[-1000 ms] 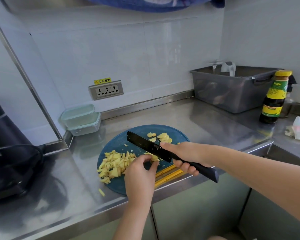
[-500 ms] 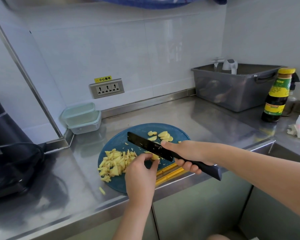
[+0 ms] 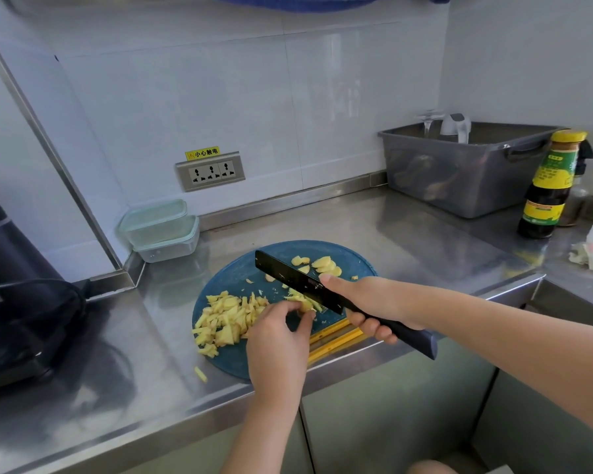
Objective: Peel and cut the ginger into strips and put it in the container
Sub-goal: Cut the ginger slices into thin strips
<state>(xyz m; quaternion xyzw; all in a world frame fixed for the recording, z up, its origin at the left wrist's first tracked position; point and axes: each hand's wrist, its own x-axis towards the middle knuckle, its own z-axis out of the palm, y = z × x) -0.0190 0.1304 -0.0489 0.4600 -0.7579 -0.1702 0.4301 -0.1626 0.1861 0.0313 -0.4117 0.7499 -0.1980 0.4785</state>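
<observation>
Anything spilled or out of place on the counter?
One ginger strip lies off the blue cutting board, on the steel counter near its front edge. The cut ginger pile and the ginger slices are on the board. Nothing else stands out.

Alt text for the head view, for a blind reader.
The left hand pinches a ginger piece on a round blue cutting board while the right hand holds a black knife over it. Cut ginger strips lie piled to the left, slices behind the knife, and two stacked containers stand by the wall.
</observation>
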